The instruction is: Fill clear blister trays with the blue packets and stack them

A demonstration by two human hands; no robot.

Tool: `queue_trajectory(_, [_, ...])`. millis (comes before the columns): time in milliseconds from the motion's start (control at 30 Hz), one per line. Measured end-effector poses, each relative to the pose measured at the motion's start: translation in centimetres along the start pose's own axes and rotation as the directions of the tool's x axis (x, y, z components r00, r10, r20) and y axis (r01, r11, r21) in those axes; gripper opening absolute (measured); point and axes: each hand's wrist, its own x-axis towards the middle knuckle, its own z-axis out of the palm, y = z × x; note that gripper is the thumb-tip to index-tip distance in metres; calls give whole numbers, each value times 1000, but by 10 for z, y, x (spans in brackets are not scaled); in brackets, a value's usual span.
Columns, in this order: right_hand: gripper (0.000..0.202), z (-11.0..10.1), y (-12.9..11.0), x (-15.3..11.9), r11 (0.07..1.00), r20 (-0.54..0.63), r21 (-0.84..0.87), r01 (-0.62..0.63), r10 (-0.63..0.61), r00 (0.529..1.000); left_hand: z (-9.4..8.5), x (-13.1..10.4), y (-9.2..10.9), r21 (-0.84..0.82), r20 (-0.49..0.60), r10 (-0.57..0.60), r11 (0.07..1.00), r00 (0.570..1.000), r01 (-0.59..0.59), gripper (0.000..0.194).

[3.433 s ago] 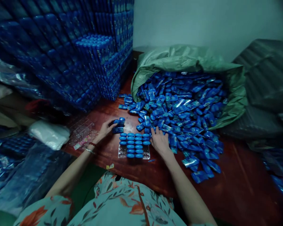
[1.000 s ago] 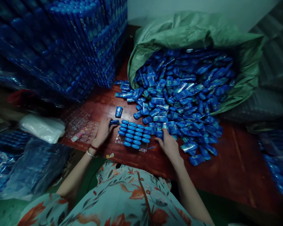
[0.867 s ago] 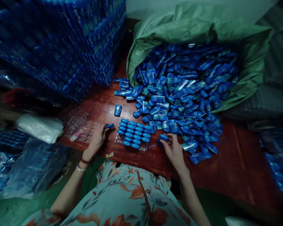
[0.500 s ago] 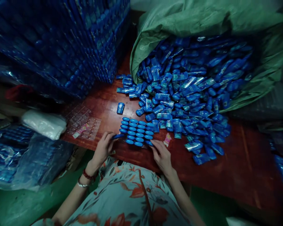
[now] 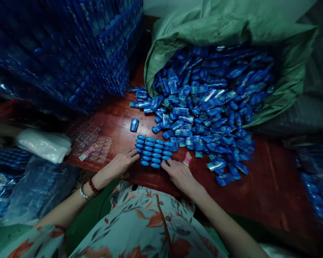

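Blue bottles with smooth oval ends facing up stand packed in a block of short rows point(image 5: 152, 151) near the table's front edge. At the block's left side, my left hand point(image 5: 123, 162) has its fingers closed on a blue bottle, mostly hidden beneath them. My right hand point(image 5: 179, 173) grips the front right corner, thumb and fingers bent around a blue bottle there that is largely covered. A single blue bottle point(image 5: 134, 125) lies apart, just behind the block on the left.
A green sack point(image 5: 290, 82) spills a heap of blue bottles point(image 5: 193, 122) over the reddish table point(image 5: 269, 182). Clear plastic trays point(image 5: 101, 148) lie at left, with tall stacks of packed bottles point(image 5: 97, 46) behind. A pink label point(image 5: 187, 158) rests right of the block.
The bottle in my left hand has gone from lying tilted outside the block to its left edge, and that hand reaches further in. My right hand has shifted slightly left along the front corner.
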Motion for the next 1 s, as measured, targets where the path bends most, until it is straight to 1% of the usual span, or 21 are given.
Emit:
queue_trajectory(67, [33, 5, 2, -2, 1000, -11, 29, -5, 6, 1000, 5, 2, 2, 50, 16, -16, 999, 1000, 16, 26])
queue_trajectory(100, [32, 10, 5, -4, 998, -47, 60, 2, 1, 999, 9, 2, 2, 70, 19, -25, 997, 1000, 24, 26])
queue_trajectory(167, [31, 23, 12, -8, 985, -195, 171, 14, 20, 981, 17, -4, 2, 88, -9, -26, 996, 1000, 26, 32])
queue_trajectory(200, [30, 30, 18, -9, 969, -302, 248, -1, 78, 950, 21, -8, 0, 86, -43, -10, 996, 999, 14, 39])
queue_trajectory(267, [32, 42, 30, -6, 908, -467, 413, -66, 273, 841, 28, -18, -4, 64, -162, 28, 998, 986, -18, 51])
queue_trajectory(300, [33, 45, 37, -2, 871, -498, 479, -111, 374, 783, 30, -21, -7, 45, -244, 38, 999, 969, -28, 53])
queue_trajectory(333, [34, 47, 42, 5, 839, -496, 519, -163, 452, 742, 31, -22, -11, 17, -329, 28, 1000, 944, -24, 51])
queue_trajectory(367, [34, 46, 47, 12, 818, -468, 529, -224, 502, 728, 31, -20, -17, -26, -409, -4, 1000, 913, -7, 47])
queue_trajectory(433, [36, 38, 52, 29, 811, -367, 458, -364, 546, 753, 27, -7, -31, -154, -523, -145, 985, 840, 74, 37])
queue_trajectory(467, [37, 31, 52, 37, 812, -309, 386, -439, 562, 767, 24, 5, -40, -228, -545, -236, 965, 805, 128, 33])
queue_trajectory(533, [36, 17, 49, 51, 808, -184, 216, -548, 585, 790, 17, 35, -62, -370, -532, -429, 893, 730, 256, 31])
queue_trajectory(567, [35, 10, 46, 55, 806, -125, 145, -574, 591, 797, 13, 51, -73, -405, -503, -498, 858, 706, 317, 36])
queue_trajectory(600, [33, 4, 44, 58, 808, -74, 93, -582, 589, 805, 9, 66, -84, -420, -460, -551, 826, 696, 376, 45])
queue_trajectory(667, [29, -4, 41, 57, 830, 0, 52, -556, 557, 831, 4, 92, -102, -389, -335, -580, 803, 742, 451, 60])
queue_trajectory(700, [28, -5, 40, 54, 844, 20, 51, -534, 533, 846, 2, 101, -108, -363, -279, -569, 809, 774, 463, 61])
queue_trajectory(733, [28, -4, 40, 49, 856, 32, 57, -514, 513, 858, 1, 107, -111, -340, -233, -548, 820, 803, 461, 58])
queue_trajectory(800, [30, 3, 40, 36, 866, 37, 92, -491, 490, 871, 2, 110, -113, -320, -187, -509, 840, 840, 438, 48])
queue_trajectory(867, [33, 16, 43, 18, 855, 19, 188, -483, 489, 872, 4, 102, -111, -323, -175, -496, 845, 850, 427, 42])
queue_trajectory(900, [35, 23, 46, 8, 836, 1, 270, -477, 496, 869, 6, 93, -108, -331, -183, -497, 844, 848, 423, 41])
queue_trajectory(967, [40, 38, 51, -14, 749, -36, 497, -438, 522, 852, 11, 69, -102, -386, -241, -515, 828, 822, 406, 37])
queue_trajectory(1000, [41, 45, 53, -25, 673, -34, 618, -407, 539, 841, 15, 53, -99, -435, -281, -535, 811, 797, 391, 34])
